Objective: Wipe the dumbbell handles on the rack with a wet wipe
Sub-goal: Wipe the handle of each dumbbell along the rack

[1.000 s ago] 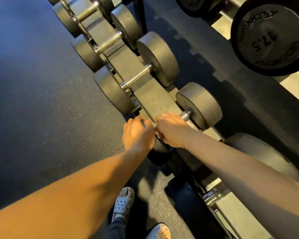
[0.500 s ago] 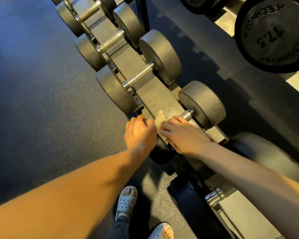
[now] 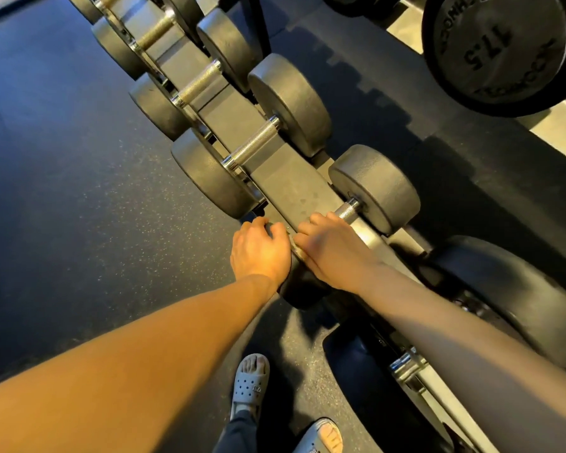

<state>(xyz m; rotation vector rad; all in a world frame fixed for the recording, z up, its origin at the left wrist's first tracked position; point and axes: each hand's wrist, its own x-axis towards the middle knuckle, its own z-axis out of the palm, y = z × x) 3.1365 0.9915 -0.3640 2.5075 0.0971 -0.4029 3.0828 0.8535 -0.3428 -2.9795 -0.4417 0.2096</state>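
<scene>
On the low grey metal rack (image 3: 285, 178) I count five round dark grey dumbbells lying in a row, and part of a sixth one shows at the top edge. A larger black dumbbell head marked 17.5 (image 3: 497, 47) sits on a higher shelf at the top right. Each dumbbell has two thick rubber heads and one short knurled steel handle between them.

The dumbbell under work (image 3: 376, 188) is the fourth in the row; only the far end of its silver handle (image 3: 347, 210) is visible, beside the far head. The right hand (image 3: 337, 246) lies over the rest of this handle with its grip closed around it. A thin pale strip, probably the wet wipe (image 3: 297, 248), shows at the edge of this hand, between the two hands; most of it is hidden. The left hand (image 3: 260, 253) rests on the near head of the same dumbbell with the fingers curled over the top edge, so its grip is together on that head.

The next dumbbell up the row (image 3: 288, 103) has its steel handle fully bare. Below, two feet in pale perforated clogs (image 3: 249, 384) stand on the dark speckled rubber floor (image 3: 79, 207)
</scene>
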